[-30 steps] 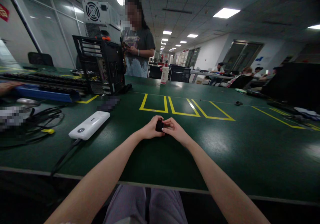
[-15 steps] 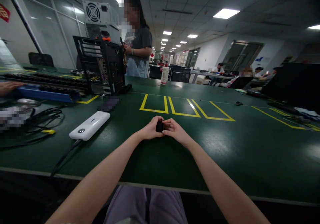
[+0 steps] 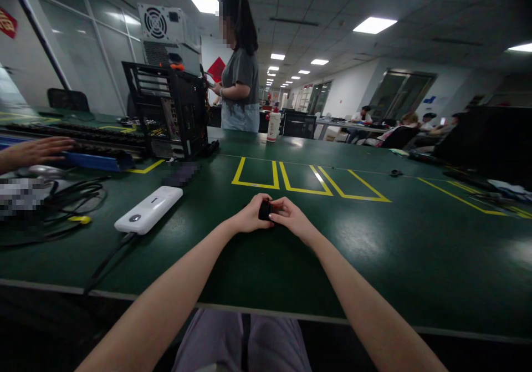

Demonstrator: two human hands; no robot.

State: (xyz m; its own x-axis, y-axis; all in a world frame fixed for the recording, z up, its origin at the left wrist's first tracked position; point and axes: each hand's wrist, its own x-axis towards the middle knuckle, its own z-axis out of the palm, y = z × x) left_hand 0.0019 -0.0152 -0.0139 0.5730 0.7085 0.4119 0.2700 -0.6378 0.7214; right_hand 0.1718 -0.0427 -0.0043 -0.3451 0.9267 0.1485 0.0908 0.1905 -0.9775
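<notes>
A small black object, too dark and too covered by fingers to name, is held between my two hands above the green table. My left hand wraps round its left side, thumb below and fingers above. From the right, my right hand closes on it with thumb and fingertips. Just beyond the hands, yellow tape outlines mark the tabletop.
Left of my arms lies a white power bank with a black cable. An open computer case, a blue rail and another person's hand are farther left. A white bottle stands at the back beside a standing person.
My hands keep nearly the same hold on the black object. The standing person has shifted right, and the other person's hand at the left has reached farther in over the blue rail.
</notes>
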